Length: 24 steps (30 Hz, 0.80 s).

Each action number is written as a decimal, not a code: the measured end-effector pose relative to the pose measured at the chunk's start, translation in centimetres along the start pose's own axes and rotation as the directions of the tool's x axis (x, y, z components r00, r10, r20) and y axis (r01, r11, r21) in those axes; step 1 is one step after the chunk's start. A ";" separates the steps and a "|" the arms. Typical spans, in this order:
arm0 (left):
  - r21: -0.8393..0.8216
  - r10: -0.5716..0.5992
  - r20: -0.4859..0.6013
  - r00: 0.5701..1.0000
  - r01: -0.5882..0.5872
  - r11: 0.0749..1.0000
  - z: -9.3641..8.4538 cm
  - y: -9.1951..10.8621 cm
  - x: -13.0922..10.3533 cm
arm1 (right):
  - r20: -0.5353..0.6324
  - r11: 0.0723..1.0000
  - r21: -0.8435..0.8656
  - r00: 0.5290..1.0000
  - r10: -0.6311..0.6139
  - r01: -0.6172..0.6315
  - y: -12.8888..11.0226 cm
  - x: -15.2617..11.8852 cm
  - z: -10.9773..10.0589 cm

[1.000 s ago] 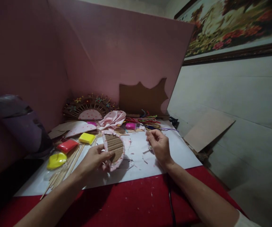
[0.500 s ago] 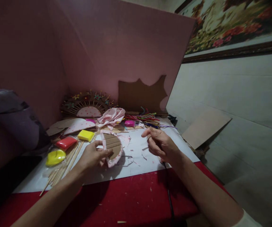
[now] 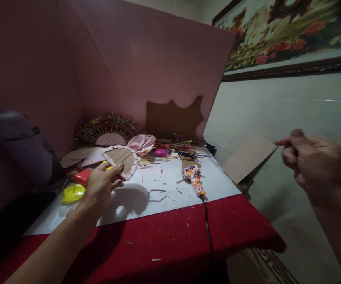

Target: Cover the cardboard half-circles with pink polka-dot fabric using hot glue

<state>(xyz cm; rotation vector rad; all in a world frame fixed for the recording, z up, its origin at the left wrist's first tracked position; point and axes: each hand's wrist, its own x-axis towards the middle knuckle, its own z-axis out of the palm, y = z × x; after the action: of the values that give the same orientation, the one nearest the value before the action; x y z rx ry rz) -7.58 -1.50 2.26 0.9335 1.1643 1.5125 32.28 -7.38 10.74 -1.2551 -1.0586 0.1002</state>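
My left hand [image 3: 103, 183] grips a half-round piece of corrugated cardboard [image 3: 120, 157] by its lower edge, thumb on the brown face. Pink spotted fabric is folded over its rim. The piece hangs tilted above the white sheet, casting a shadow. My right hand [image 3: 315, 161] is raised far to the right, beyond the table edge, with fingers curled in and the index finger pointing left. Whether anything small is between its fingers is hidden. A flower-patterned glue gun [image 3: 194, 179] lies on the white sheet [image 3: 158, 209], its black cord running over the red cloth.
Yellow clay [image 3: 73, 194] and red clay [image 3: 82, 176] packs lie left. Behind are a decorated cardboard fan [image 3: 111, 128], crumpled pink fabric [image 3: 142, 144], a magenta pack [image 3: 161, 153] and coloured pipe cleaners [image 3: 182, 145]. A cardboard sheet [image 3: 249, 157] leans against the right wall. Scraps dot the paper.
My right hand has moved from above the glue gun up and far right, uncovering the gun. My left hand has lifted and turned the cardboard piece, shifting it left.
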 end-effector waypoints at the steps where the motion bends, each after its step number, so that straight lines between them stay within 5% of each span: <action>1: 0.009 -0.006 0.022 1.000 0.006 1.000 0.1 0.0 -0.1 | -0.096 1.000 -0.012 0.995 -0.010 0.008 0.0 0.0 -0.3; 3: 0.040 -0.018 0.071 0.997 0.015 0.999 0.2 -0.1 -0.3 | -0.105 1.000 -0.011 0.994 0.007 -0.008 0.2 -0.7 -0.2; 5: 0.100 -0.036 0.126 0.991 0.024 0.995 0.4 -0.2 -0.5 | 0.149 0.997 -0.043 0.986 0.076 -0.071 0.5 -2.4 0.7; 6: 0.142 -0.049 0.150 0.987 0.028 0.989 0.5 -0.3 -0.6 | 0.327 0.989 -0.098 0.936 0.133 -0.106 0.6 -3.4 1.4; 9: 0.306 -0.105 0.201 0.974 0.039 0.951 1.0 -0.9 -0.9 | 0.767 0.969 -0.243 0.602 0.222 -0.046 0.4 -6.8 3.7; 11: 0.418 -0.146 0.214 0.966 0.045 0.907 1.3 -1.4 -1.2 | 0.862 0.974 -0.223 0.475 0.177 0.043 0.0 -8.8 5.1; 15: 0.595 -0.125 0.219 0.968 -0.031 0.803 1.5 -2.2 -1.6 | 0.878 0.966 -0.184 0.471 0.079 0.181 -0.7 -11.1 7.1; 20: 0.691 0.127 0.255 0.959 -0.272 0.670 2.1 -0.7 -3.9 | 0.874 0.941 -0.179 0.485 0.018 0.287 -1.5 -13.1 8.6; 22: 0.624 0.136 0.534 0.834 -0.498 0.603 3.1 -0.2 -6.0 | 0.867 0.931 -0.144 0.496 -0.043 0.334 -1.7 -14.3 9.2; 24: 0.485 0.011 0.689 0.724 -0.473 0.736 4.2 0.0 -8.2 | 0.870 0.932 -0.087 0.482 -0.101 0.352 -2.0 -15.7 9.8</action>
<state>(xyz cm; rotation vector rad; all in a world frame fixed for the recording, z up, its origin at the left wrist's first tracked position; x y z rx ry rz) -1.68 -8.50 3.18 1.9916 1.0314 0.8042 15.89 -10.30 2.38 -1.2812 -2.1851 0.4336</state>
